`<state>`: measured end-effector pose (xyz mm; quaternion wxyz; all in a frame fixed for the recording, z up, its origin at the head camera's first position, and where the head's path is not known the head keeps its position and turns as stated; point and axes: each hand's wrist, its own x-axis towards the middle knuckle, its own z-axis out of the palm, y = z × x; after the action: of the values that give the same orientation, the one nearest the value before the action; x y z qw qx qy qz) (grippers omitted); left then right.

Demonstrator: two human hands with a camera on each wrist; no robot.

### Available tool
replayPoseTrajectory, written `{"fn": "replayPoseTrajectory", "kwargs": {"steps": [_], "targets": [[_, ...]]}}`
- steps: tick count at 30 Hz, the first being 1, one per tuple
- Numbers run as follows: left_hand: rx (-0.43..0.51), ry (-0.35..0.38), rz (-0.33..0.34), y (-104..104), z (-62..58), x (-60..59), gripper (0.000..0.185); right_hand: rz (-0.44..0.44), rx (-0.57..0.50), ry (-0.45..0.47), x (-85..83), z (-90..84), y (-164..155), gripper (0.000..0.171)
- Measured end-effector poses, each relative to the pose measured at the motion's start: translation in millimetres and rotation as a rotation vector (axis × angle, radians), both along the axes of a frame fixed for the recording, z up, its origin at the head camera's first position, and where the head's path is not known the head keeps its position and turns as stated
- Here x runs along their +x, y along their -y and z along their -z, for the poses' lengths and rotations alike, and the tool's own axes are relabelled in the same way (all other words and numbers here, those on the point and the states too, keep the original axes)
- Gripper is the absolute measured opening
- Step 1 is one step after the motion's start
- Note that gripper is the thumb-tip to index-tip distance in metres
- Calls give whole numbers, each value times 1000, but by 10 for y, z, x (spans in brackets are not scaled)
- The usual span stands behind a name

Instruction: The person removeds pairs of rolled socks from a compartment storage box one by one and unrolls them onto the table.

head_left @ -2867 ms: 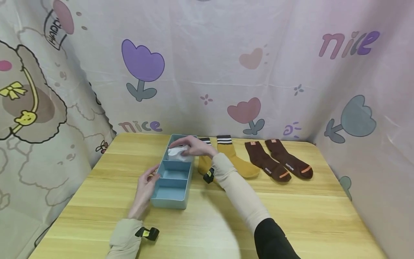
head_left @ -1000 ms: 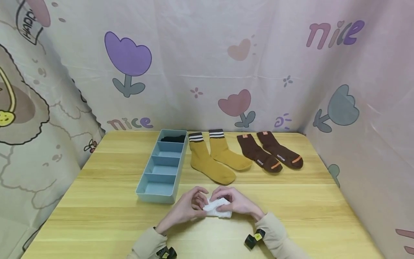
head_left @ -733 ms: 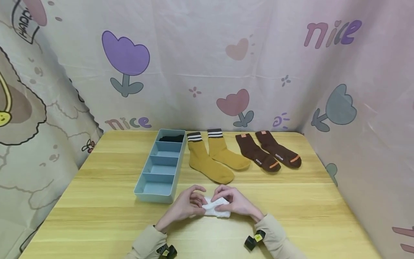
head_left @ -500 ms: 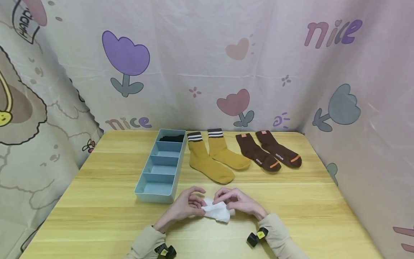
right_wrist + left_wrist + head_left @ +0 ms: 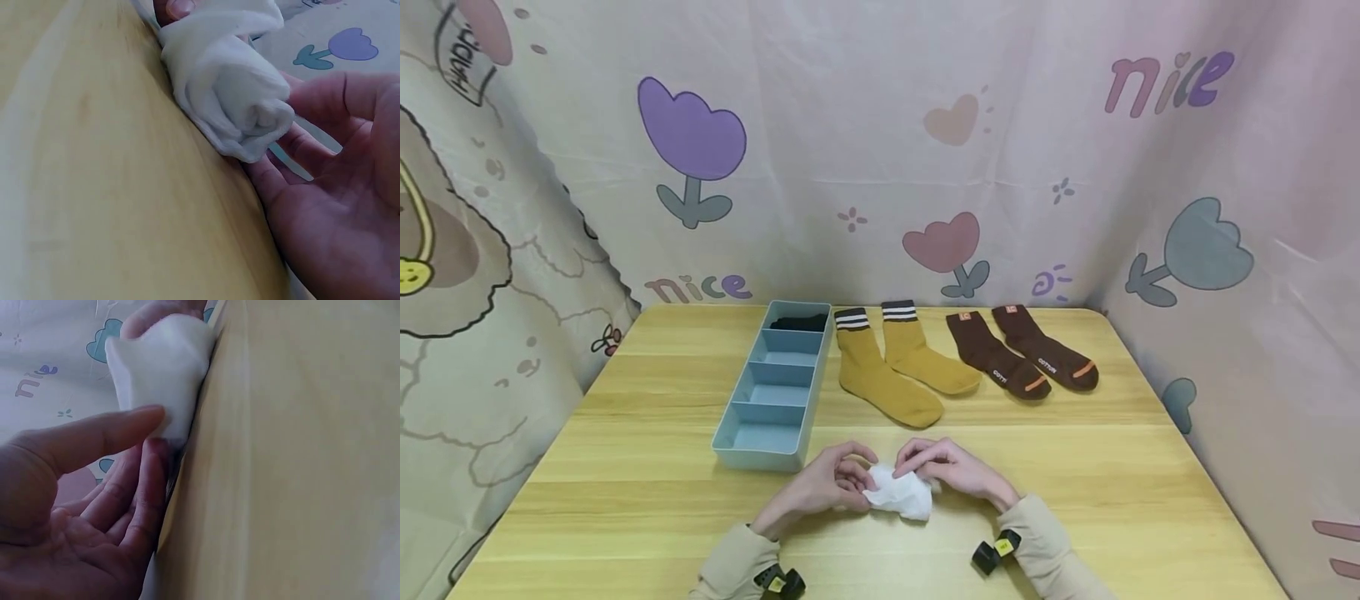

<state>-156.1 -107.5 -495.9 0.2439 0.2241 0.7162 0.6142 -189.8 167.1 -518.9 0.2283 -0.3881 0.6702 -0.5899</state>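
Note:
A rolled white sock bundle lies on the near part of the table, between both hands. My left hand pinches its left end; in the left wrist view the thumb presses on the white cloth and the fingers lie beneath. At the other end, my right hand grips the upper right side with thumb and fingertips. The right wrist view shows the coiled end of the bundle, its layers loosely wound. Part of the right fingers is hidden behind the cloth.
Left of centre stands a blue box with several compartments; a black folded item sits in the farthest. Beside it lie two mustard socks with striped cuffs, then two brown socks. A printed curtain borders the wooden table.
The white bundle has come from the box to the near table, where both hands now hold it. Over the last second it has turned and loosened slightly; the right fingers have shifted.

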Motion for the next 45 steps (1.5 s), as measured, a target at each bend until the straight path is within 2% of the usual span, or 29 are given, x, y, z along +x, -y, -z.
{"fn": "replayPoseTrajectory", "kwargs": {"steps": [11, 15, 19, 24, 29, 34, 40, 45], "targets": [[-70, 2, 83, 38, -13, 22, 52, -23, -17, -57, 14, -4, 4, 28], [-82, -27, 136, 52, -20, 19, 53, -12, -11, -66, 13, 2, 9, 28], [-87, -37, 160, 53, -17, 22, 53, 1, 12, -70, 20, 6, 17, 25], [-89, -32, 165, 49, -24, 40, 46, -24, -7, -80, 25, -9, 30, 24], [-149, -29, 150, 29, -47, 68, 37, -81, -63, -43, 28, -21, 34, 29], [-187, -21, 126, 4, -74, 83, 27, -39, -46, -25, 28, 12, 38, 31], [-143, -25, 112, -11, -99, 85, 22, 32, -30, -41, 30, 50, 46, 27], [-44, 45, 189, -59, -94, 111, 26, 70, -26, -76, 38, 68, 54, 24]]}}
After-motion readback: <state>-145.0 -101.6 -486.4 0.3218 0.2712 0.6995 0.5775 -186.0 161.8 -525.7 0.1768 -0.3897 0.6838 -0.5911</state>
